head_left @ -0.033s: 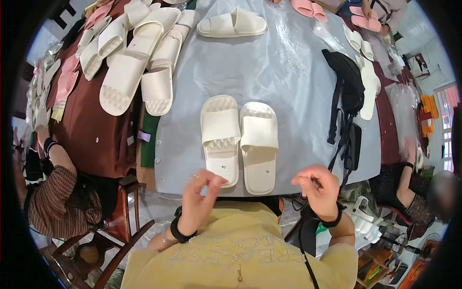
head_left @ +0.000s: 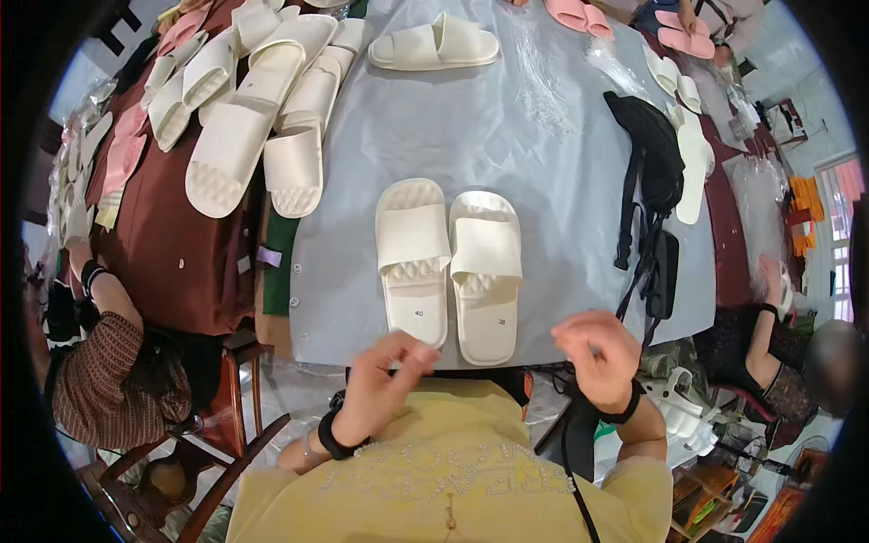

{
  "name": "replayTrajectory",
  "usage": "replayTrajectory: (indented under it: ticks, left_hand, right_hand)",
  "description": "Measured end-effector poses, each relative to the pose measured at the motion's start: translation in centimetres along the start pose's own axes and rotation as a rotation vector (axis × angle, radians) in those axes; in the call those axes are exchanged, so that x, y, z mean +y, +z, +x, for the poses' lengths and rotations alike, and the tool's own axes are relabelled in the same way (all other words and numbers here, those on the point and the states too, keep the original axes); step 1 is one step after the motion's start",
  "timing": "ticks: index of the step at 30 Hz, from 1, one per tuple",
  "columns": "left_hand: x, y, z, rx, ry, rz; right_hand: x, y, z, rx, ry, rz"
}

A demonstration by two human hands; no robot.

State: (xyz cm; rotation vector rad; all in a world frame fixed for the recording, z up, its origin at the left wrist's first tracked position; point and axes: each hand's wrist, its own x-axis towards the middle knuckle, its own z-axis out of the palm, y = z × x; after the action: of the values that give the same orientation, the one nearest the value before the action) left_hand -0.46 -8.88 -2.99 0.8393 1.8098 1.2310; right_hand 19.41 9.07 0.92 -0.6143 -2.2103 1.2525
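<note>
So there's a pair of cream slides, two of them, side by side near the front edge of the tabletop (head_left: 543,109), on its grey plastic cover: left slide (head_left: 413,258) and right slide (head_left: 486,271), heels toward the person. Both hands hover just off that front edge, holding nothing. The left hand (head_left: 385,376) has a loose, half-curled grip with fingers pinched together, just short of the left slide's heel. The right hand (head_left: 597,348) looks curled too, also empty.

If it were me, I'd take each slide by the heel and keep them level so they stay matched.

Other stuff: one more cream pair at the far edge, one black bag (head_left: 647,158) along the right edge.
</note>
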Motion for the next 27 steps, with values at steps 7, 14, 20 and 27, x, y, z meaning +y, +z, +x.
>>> replayTrajectory:
  ticks: [7,14,20,27]
  left_hand:
    - [3.0,1.3,-0.2,-0.462,0.051,-0.525]
    - [2.2,0.2,-1.0,-0.238,-0.055,-0.345]
    - [-1.2,-3.2,-1.7,-0.237,-0.215,-0.284]
    - [-0.6,-8.9,-2.7,-0.265,-0.342,-0.388]
  right_hand:
    - [-1.4,3.2,1.4,-0.234,-0.738,-0.540]
    - [0.0,4.0,1.9,-0.233,-0.653,-0.382]
    - [5.5,3.3,0.2,-0.309,-0.388,-0.322]
    - [5.8,4.8,-0.3,-0.694,-0.496,-0.250]
